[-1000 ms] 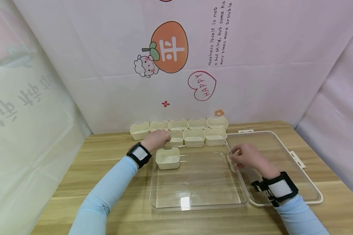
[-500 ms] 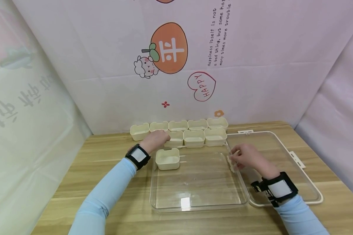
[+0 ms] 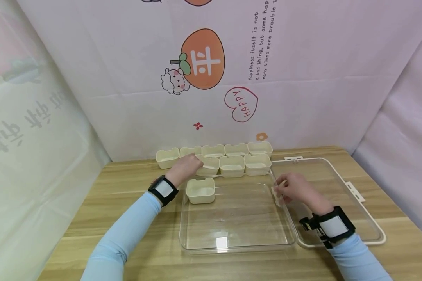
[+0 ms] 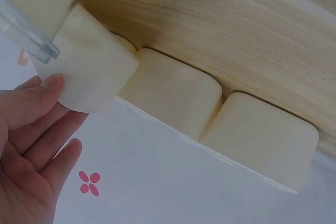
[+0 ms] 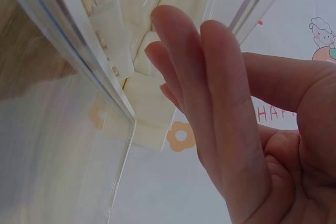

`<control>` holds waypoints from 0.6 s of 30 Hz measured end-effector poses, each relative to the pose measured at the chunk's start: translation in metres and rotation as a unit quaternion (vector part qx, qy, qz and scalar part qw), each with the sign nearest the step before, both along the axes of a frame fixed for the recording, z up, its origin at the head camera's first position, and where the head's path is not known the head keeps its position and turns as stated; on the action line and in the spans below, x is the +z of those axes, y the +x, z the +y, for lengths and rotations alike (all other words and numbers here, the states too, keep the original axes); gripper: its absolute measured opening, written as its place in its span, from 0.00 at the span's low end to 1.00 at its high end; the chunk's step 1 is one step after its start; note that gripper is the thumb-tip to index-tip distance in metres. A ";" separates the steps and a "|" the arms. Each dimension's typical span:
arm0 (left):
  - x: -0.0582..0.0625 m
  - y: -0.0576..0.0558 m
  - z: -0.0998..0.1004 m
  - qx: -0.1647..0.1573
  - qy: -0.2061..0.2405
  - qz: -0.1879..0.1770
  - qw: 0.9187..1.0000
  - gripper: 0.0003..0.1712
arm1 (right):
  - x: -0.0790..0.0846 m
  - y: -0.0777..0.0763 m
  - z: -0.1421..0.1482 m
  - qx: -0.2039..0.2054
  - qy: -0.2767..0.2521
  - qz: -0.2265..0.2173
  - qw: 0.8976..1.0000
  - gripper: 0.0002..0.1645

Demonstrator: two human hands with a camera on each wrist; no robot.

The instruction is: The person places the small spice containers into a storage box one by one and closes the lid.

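My left hand [image 3: 184, 169] pinches a small cream plastic bin [image 3: 207, 167] at the left of the front row. That bin is tilted out of line with its neighbours; in the left wrist view, thumb and fingers hold the pinched bin [image 4: 97, 69] by one end. Another cream bin [image 3: 200, 191] sits in the back left corner of a large clear plastic box [image 3: 232, 249]. At the box's right wall, my right hand [image 3: 295, 189] holds the rim near a white latch [image 3: 277, 196]. In the right wrist view, the fingers [image 5: 226, 103] partly hide the pinch.
More cream bins [image 3: 232, 166] stand in two rows behind the clear box, along the back edge of the wooden table [image 3: 126, 199]. A clear lid with a white frame [image 3: 341, 183] lies right of the box, under the right forearm. A printed cloth [image 3: 144, 113] hangs behind.
The cream bin at my left fingers has tilted up out of its place in the row. My left wrist has shifted slightly left. The right hand has stayed at the box wall.
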State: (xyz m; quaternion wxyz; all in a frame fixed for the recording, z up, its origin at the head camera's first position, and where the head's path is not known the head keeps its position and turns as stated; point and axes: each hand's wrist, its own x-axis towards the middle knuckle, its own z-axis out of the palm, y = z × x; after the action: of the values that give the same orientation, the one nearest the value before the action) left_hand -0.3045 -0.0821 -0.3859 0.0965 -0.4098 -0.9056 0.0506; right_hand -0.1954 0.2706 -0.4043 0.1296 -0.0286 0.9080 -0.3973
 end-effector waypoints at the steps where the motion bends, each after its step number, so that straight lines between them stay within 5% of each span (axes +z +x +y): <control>1: -0.001 0.000 0.000 -0.003 0.002 0.006 1.000 0.14 | 0.000 0.001 0.000 0.001 -0.001 -0.001 1.000 0.17; 18: 0.004 0.009 0.001 -0.018 0.021 0.102 0.994 0.14 | 0.001 0.001 0.000 0.005 -0.014 0.005 1.000 0.16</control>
State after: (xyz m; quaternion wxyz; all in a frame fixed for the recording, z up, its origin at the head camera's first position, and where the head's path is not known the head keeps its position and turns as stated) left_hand -0.2955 -0.0813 -0.3820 0.1973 -0.4163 -0.8847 0.0715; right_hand -0.1946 0.2710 -0.4031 0.1267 -0.0363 0.9030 -0.4089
